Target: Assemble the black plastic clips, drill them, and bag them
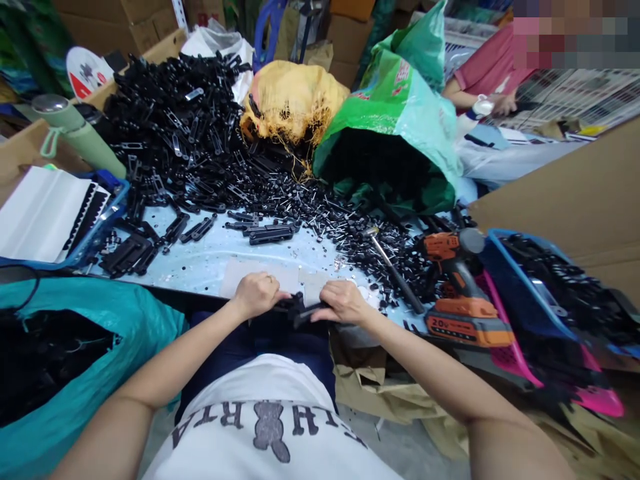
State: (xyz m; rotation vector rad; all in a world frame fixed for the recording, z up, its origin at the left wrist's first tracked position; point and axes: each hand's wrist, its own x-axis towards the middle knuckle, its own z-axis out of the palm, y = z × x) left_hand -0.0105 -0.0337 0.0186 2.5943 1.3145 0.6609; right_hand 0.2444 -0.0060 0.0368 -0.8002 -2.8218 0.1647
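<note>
Both of my hands are at the table's front edge, with a small black plastic bracket-like part [299, 311] between them. My left hand [256, 293] is closed on the left end of this part, its thumb pointing inward. On the other end, my right hand [344, 301] grips with curled fingers and thumb. The part is slightly blurred, so its exact kind is hard to make out. Just behind the hands lies a pale flat board [260, 272]. Farther back, several black folding arms [273, 233] rest on the blue table surface [200, 257].
Black parts [170, 113] are heaped at the back left, screws [320, 210] mid-table. A hammer [395, 270] and cordless drill [460, 287] lie right, beside a blue basket [530, 287]. A green sack [385, 113] gapes behind. Left stands a bottle [83, 137]. Another person's hand [504, 103] is back right.
</note>
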